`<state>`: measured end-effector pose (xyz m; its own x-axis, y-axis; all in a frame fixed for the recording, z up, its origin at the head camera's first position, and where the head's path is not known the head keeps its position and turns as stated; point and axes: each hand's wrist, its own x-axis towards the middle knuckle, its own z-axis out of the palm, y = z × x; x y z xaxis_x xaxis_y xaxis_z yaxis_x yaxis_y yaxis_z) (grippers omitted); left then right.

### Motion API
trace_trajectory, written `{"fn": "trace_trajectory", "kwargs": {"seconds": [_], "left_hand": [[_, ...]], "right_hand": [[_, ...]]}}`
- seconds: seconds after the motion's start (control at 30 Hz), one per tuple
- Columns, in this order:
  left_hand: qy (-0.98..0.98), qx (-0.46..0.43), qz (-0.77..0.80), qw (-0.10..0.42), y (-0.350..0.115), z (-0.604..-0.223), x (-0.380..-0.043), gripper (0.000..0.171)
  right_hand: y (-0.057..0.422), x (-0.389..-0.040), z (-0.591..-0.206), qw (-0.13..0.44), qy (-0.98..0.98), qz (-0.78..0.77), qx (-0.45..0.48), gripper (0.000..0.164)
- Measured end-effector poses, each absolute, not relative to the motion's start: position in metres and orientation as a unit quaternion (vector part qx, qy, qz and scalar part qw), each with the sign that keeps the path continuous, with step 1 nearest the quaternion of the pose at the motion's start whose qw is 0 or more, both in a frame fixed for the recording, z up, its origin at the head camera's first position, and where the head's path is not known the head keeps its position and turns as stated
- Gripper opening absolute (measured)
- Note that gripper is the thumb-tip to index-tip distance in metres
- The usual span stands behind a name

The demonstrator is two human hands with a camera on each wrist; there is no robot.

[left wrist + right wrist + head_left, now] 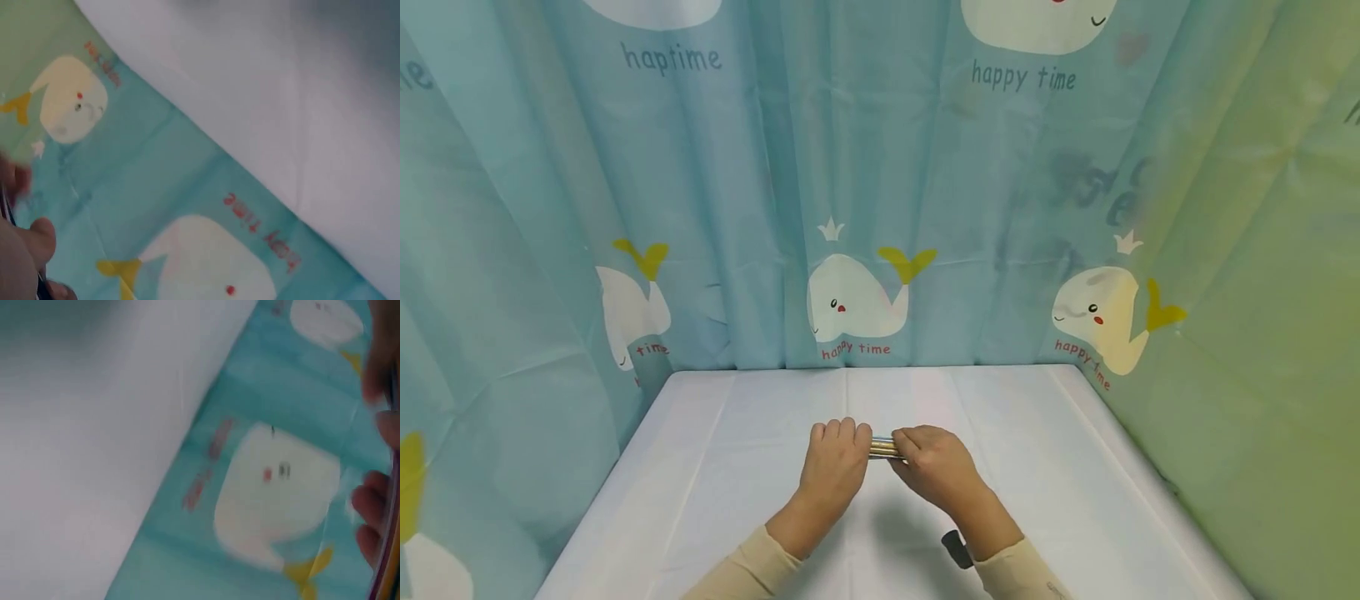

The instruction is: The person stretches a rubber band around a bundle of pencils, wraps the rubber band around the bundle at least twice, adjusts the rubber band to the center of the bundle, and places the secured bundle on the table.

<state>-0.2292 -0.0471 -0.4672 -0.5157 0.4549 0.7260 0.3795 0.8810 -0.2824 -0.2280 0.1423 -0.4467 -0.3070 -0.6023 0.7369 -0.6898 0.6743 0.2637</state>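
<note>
Both hands are raised above the white table and meet at a bundle of slim coloured sticks, pencil-like [882, 448]. My left hand [838, 458] grips the bundle's left part with fingers curled over it. From the other side, my right hand [936, 462] holds the right part between thumb and fingers. Only a short striped length shows between the two hands; the rest is hidden. At the right wrist view's edge, long pink, yellow and dark sticks [389, 550] run past the fingertips [370, 503].
The white-covered table [752, 500] spreads beneath the hands. A blue-green curtain [752, 208] with whale prints stands behind its far edge and along both sides. A small black piece [957, 550] shows beside the right wrist.
</note>
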Motion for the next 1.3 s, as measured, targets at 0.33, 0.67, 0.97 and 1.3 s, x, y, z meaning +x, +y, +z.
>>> {"fn": "trace_trajectory", "kwargs": {"seconds": [0.33,0.67,0.97,1.3], "left_hand": [[-0.867,-0.232,0.048,0.439,-0.061,-0.461,-0.232,0.014],[-0.88,-0.241,0.082,0.401,-0.061,-0.456,-0.227,0.033],[-0.873,-0.265,0.097,0.398,-0.043,-0.464,-0.226,0.035],[-0.881,-0.242,0.081,0.398,-0.052,-0.465,-0.234,0.033]], "right_hand": [[0.15,-0.225,-0.446,0.43,-0.814,0.065,0.386,0.048],[0.147,-0.227,-0.447,0.438,-0.801,0.062,0.402,0.03],[0.133,-0.222,-0.461,0.434,-0.815,0.072,0.378,0.042],[0.159,-0.226,-0.457,0.431,-0.827,0.052,0.357,0.041]]}}
